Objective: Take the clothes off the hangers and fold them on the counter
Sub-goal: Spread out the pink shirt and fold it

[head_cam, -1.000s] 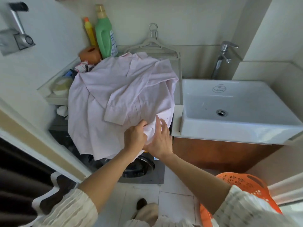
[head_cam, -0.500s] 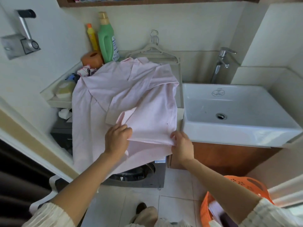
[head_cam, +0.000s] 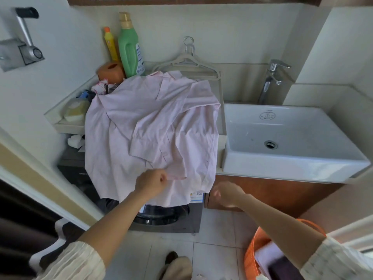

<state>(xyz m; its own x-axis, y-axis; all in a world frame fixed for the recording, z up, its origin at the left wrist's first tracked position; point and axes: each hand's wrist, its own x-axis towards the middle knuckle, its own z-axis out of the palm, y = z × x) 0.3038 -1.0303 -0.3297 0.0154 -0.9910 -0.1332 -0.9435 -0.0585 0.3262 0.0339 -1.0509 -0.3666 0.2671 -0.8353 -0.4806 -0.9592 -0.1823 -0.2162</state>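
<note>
Head view — left hand pinches the shirt hem; right hand, beside the shirt, loosely curled, holds nothing. Smooth each layer flat before folding — wrinkles would likely set.

The pink shirt covers most of the bench, leaving only its right edge strip and left end bare, and hangs over the washing machine front, hiding its top. The right hand is motion-blurred, so its grip cannot be told. The orange laundry basket is cut off by the bottom edge. The shelf above is cropped at the top.
</note>
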